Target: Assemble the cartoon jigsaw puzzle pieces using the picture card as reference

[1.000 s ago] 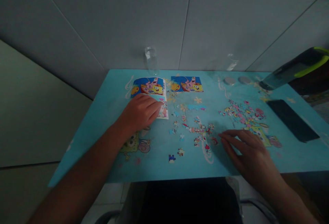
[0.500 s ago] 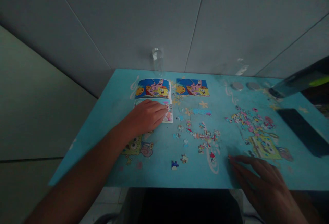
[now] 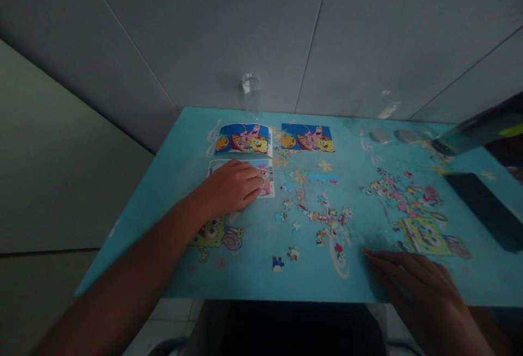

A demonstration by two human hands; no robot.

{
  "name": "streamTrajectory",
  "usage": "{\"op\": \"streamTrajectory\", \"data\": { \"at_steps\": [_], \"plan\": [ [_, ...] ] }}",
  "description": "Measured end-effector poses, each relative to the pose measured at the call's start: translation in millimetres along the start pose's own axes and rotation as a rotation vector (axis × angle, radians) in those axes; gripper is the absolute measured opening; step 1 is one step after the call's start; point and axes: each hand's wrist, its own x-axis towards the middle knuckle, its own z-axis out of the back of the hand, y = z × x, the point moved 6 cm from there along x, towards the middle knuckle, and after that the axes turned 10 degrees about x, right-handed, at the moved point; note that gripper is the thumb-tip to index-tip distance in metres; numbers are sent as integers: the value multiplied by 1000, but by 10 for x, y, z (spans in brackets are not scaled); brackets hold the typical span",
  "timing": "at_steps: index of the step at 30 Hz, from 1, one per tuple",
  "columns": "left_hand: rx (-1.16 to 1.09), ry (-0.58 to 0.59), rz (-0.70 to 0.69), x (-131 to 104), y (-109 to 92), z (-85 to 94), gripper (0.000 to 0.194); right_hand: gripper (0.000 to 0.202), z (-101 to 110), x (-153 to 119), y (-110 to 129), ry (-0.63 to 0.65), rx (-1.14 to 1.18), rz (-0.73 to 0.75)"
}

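Note:
My left hand [image 3: 241, 184] presses on a printed picture card [image 3: 267, 187], its fingers together and bent over the card; the palm covers much of the picture. Just beyond it a curled cartoon picture card [image 3: 245, 139] lies on the blue table [image 3: 155, 220]. My right hand [image 3: 412, 277] is low over the table's near edge, thumb and fingertips pinched together. Whatever they hold is too small and dark to make out. Between my hands lie scattered jigsaw pieces [image 3: 296, 228], a cluster of pieces [image 3: 330, 219] and a joined blue strip of pieces [image 3: 321, 177].
A second flat picture card [image 3: 308, 138] lies at the back. A clear plastic tube [image 3: 252, 94] stands near the wall. To the right are a heap of jigsaw pieces [image 3: 402, 190], two round lids [image 3: 381, 136], a dark phone-like slab [image 3: 484, 209] and a transparent bottle [image 3: 469, 133].
The lower picture card has shifted slightly left and towards me under my left hand, parting from the curled card. My right hand has barely moved and stays pinched.

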Motion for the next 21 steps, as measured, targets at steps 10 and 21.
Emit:
{"op": "streamTrajectory", "data": {
  "at_steps": [10,21],
  "plan": [
    [-78,-2,-61,-78,46,-87,25,33,155,144,151,-34,66,65],
    [-19,-105,-51,41,-144,135,19,22,-165,1151,970,44,232,96]
  ]
}}
